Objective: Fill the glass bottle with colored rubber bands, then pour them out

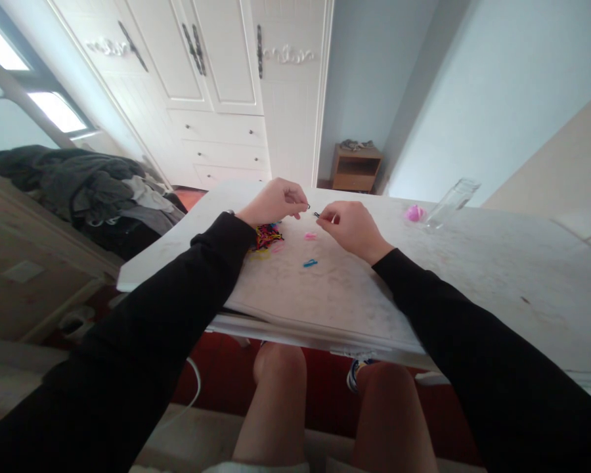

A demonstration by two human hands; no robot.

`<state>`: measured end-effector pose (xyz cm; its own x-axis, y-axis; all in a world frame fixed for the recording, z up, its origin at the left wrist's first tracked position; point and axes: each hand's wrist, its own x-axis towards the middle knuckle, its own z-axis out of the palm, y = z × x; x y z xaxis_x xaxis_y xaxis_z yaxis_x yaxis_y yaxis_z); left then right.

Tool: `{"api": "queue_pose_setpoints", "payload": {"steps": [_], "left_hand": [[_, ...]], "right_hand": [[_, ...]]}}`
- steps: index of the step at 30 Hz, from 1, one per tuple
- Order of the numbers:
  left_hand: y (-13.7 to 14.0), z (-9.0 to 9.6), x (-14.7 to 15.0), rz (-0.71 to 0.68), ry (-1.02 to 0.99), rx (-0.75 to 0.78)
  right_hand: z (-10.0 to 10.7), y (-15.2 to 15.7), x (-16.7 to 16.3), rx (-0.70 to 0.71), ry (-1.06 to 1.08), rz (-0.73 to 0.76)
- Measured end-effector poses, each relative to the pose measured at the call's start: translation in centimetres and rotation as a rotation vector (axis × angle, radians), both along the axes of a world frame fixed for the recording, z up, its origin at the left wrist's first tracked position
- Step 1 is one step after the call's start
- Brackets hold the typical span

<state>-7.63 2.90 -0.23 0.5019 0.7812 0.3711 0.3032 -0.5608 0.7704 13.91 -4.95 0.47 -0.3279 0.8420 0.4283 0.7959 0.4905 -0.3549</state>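
Over the far middle of the white table, my left hand pinches a tiny black loop, perhaps a small hair tie. Just to its right, my right hand holds a similar black loop between thumb and finger. A small gap separates the two. Partly hidden by my left wrist lies a pile of small multicoloured loops, in red, yellow, pink and black. Nearer me are a few pink loops and a blue loop. Their exact kind is too small to tell.
A clear glass jar leans to the right at the table's far right, beside a pink rounded object. Dark clothes are heaped at left. White wardrobes and a small wooden cabinet stand beyond the table.
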Motion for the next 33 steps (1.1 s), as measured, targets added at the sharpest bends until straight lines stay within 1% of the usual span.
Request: {"api": "queue_pose_setpoints", "payload": {"steps": [2,5,7,11,13,19,21,26,30,33], "left_hand": [[0.0,0.0,0.0,0.022,0.045,0.033],[-0.2,0.1,0.1,0.061,0.101,0.082],[-0.4,0.2,0.2,0.077,0.121,0.097],[-0.3,0.2,0.3,0.081,0.145,0.102],[-0.2,0.1,0.2,0.07,0.146,0.102],[0.3,-0.3,0.2,0.027,0.129,0.115],[0.4,-0.4,0.2,0.023,0.119,0.113],[0.1,-0.3,0.3,0.008,0.088,0.076],[-0.1,-0.1,0.3,0.034,0.134,0.079],[0.0,-0.1,0.3,0.059,0.173,0.121]], "right_hand": [[-0.1,0.3,0.4,0.017,0.1,-0.002],[-0.4,0.8,0.8,0.045,0.195,-0.009],[-0.5,1.1,0.9,0.037,0.268,0.008],[-0.6,1.5,0.6,-0.133,0.466,0.094],[-0.6,1.7,0.5,-0.177,0.517,0.103],[-0.9,1.9,0.6,-0.096,0.555,0.017],[-0.9,1.9,0.6,-0.091,0.56,0.0],[-0.8,1.5,0.4,-0.135,0.592,0.047],[-0.6,1.3,0.4,-0.097,0.553,0.041],[-0.5,1.1,0.4,-0.078,0.531,0.012]]}}
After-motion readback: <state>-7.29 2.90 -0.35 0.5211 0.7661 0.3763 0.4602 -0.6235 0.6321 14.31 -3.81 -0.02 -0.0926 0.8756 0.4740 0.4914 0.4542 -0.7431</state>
